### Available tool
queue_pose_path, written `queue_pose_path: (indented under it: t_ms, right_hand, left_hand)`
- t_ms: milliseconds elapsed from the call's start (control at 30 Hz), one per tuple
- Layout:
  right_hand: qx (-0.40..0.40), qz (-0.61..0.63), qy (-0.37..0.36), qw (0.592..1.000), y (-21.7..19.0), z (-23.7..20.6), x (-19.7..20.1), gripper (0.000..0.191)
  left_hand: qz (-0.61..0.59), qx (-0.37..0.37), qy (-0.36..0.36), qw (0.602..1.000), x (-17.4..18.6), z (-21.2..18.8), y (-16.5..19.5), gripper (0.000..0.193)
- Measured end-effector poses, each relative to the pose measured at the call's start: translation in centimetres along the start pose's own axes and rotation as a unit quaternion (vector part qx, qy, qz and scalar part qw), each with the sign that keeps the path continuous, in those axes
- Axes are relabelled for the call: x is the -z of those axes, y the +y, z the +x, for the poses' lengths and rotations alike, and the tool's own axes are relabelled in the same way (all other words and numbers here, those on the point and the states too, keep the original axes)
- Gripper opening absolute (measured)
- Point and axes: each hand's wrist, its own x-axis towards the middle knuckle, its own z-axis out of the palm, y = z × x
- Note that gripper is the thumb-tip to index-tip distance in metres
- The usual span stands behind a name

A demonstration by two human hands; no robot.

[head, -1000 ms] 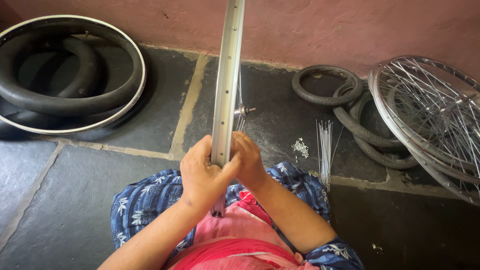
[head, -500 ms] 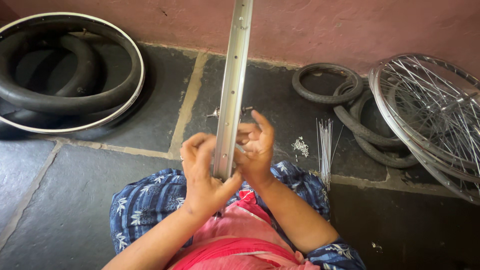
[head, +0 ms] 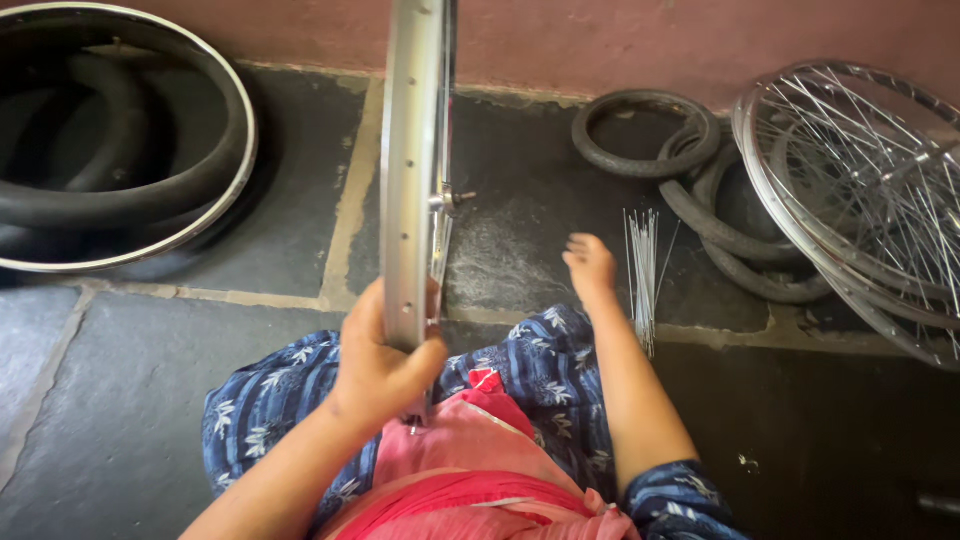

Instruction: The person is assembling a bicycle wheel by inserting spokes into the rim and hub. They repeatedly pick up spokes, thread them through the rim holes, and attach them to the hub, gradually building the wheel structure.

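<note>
A silver bicycle wheel rim [head: 408, 170] stands upright on edge in front of me, its hub axle [head: 452, 199] poking out to the right. My left hand [head: 385, 365] grips the rim's lower part, thumb wrapped around it. My right hand [head: 590, 264] is off the rim, stretched forward over the stone floor with fingers apart, holding nothing. It is just left of a bundle of loose thin metal spokes [head: 642, 275] lying on the floor.
A rim with black tyres and tubes [head: 120, 180] lies at the left. Black tubes [head: 690, 170] and spoked wheels [head: 860, 190] lean at the right against a pink wall [head: 620, 40]. My lap is covered in blue flowered and pink cloth [head: 500, 430].
My right hand has let go of the rim and moved right and forward toward the loose spokes. My left hand keeps hold of the rim, which now looks closer.
</note>
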Motion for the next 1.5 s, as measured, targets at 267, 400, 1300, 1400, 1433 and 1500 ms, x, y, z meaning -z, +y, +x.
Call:
queue_pose_path:
  t_ms: [267,400,1300,1400,1433,1500]
  right_hand:
    - [-0.216,-0.29,-0.009,0.932,9.5,0.4,1.8,0.031]
    - [-0.183,-0.346,-0.061,0.918,8.9,1.5,0.7,0.034]
    - [0.192,0.298,-0.107,0.929,-21.4,-11.2,-1.3,0.011]
    - [0.412,0.113,-0.095,0.899,-26.4,-13.9,-0.1,0.014]
    - [0.437,0.081,-0.073,0.893,-27.5,-14.4,-0.3,0.016]
    - [0.482,0.013,-0.028,0.875,-28.9,-15.2,-0.8,0.02]
  left_hand:
    - [-0.056,0.012,0.021,0.998,0.1,3.2,-0.4,0.037]
    - [-0.022,-0.018,0.025,0.999,-0.1,4.1,-0.5,0.035]
    - [-0.012,0.011,0.045,0.999,-1.4,1.9,-3.2,0.03]
    - [-0.002,-0.051,0.056,0.997,-1.5,1.0,-3.5,0.043]
    - [-0.008,-0.048,0.055,0.997,-1.6,0.7,-3.6,0.042]
    - [-0.02,-0.041,0.053,0.998,-1.6,0.1,-3.8,0.039]
